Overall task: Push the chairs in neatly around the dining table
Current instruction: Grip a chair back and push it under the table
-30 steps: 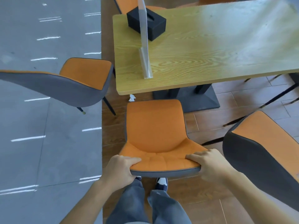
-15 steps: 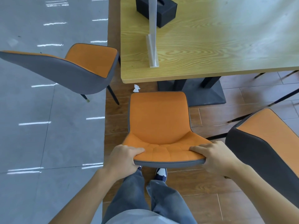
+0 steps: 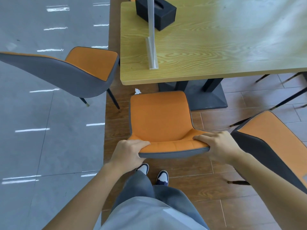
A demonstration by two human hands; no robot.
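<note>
At the near left corner of the dining table (image 3: 199, 52), in the head view: middle chair (image 3: 160, 118) facing the near edge, seat front close to that edge but not yet under it. Left hand (image 3: 128, 152) and right hand (image 3: 219, 147) both curled tight over the top of its backrest, one at each end. At the table's left edge, left chair (image 3: 69, 72) turned askew, seat near the corner, not tucked. Off the near edge to the right, right chair (image 3: 272, 146) well apart from the table. Black tissue box (image 3: 156, 13) and clear divider (image 3: 152, 40) toward the far left corner. Task judged barely begun: no chair visibly tucked in.
</note>
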